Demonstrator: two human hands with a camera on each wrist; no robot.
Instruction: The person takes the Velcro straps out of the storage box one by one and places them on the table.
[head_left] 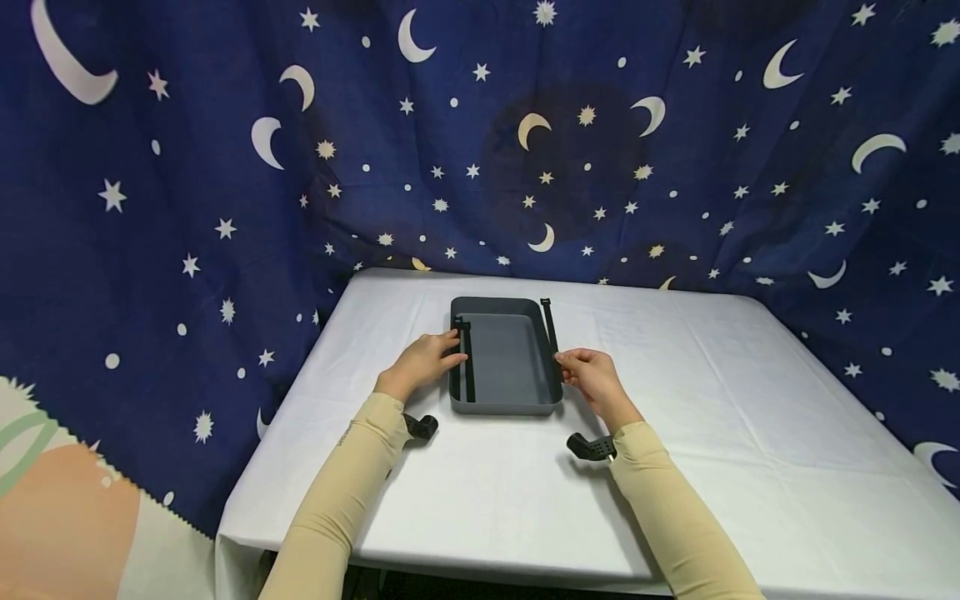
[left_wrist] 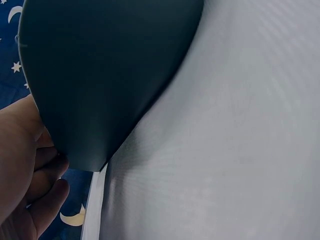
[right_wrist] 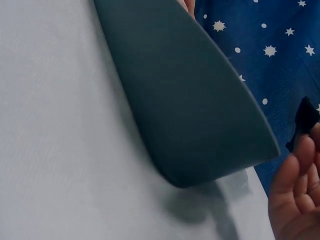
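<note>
Grey tray [head_left: 510, 358] sits on the white worktop [head_left: 712, 467]; it's the landmark here. Inside, along its left wall: inner black strap [head_left: 470, 375] and outer black strap [head_left: 456, 379], side by side, so those two look placed. Held black strap [head_left: 551, 329] is the one left over: it's upright-ish just beside the tray's right wall, pinched between thumb and fingers of the right hand [head_left: 592, 375], not lying in the tray. Left hand [head_left: 423, 360] reaches over the tray's left wall, fingers bent at the two straps; view is poor, can't tell if it pinches one or just touches. Judging by this, partway through: two in, one out.
</note>
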